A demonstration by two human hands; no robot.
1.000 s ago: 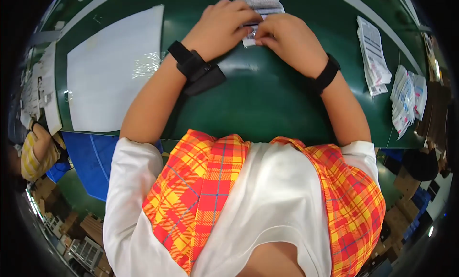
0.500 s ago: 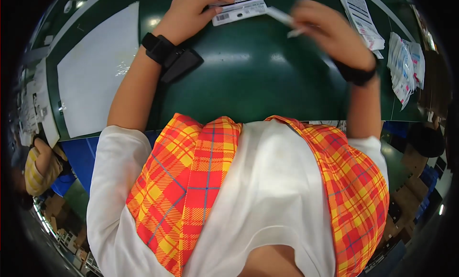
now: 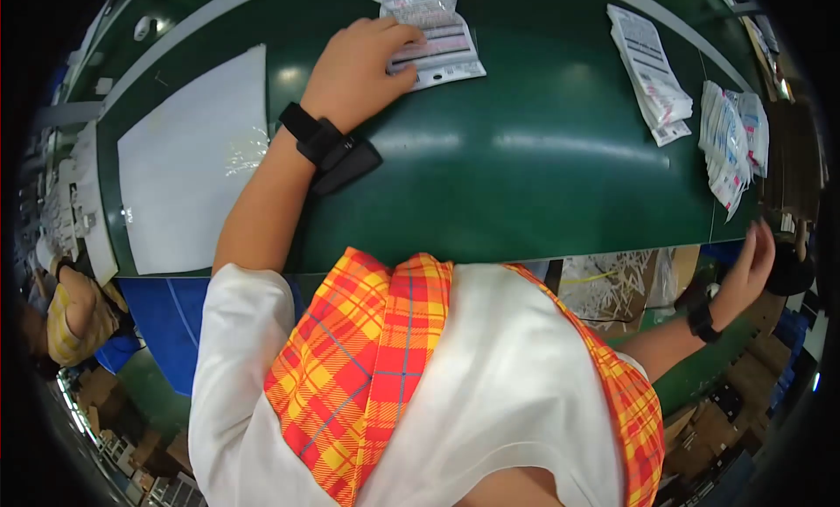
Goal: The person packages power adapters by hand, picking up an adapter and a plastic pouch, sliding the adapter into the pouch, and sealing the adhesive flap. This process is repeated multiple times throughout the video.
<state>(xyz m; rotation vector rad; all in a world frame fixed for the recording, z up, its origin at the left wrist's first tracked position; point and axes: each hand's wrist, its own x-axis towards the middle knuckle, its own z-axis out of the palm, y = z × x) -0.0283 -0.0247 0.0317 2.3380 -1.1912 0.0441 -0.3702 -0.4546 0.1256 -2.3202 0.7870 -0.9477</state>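
Observation:
My left hand (image 3: 363, 74) lies over the left side of a flat printed plastic packet (image 3: 451, 56) at the far middle of the green table (image 3: 490, 183). Its fingers bend across the packet's face, gripping it against the tabletop; part of the packet is hidden beneath them. Beyond the table's right front corner hangs my right hand (image 3: 746, 266), fingers stretched out and nothing visible in it. Nearest to it on the table is a fanned pile of white packets (image 3: 724, 148) with blue and pink print. A neat stack of printed packets (image 3: 649, 74) lies left of that pile.
A large white sheet (image 3: 197, 170) covers the table's left part. Below the front edge, an open container holds many white paper strips (image 3: 608, 284). At far left another person in a yellow striped top (image 3: 79, 319) is partly visible. Cardboard (image 3: 713, 424) lies at lower right.
My right hand has swung from beside the packet down and right past the table edge; the white strip it held is gone from it. My left hand stays on the packet.

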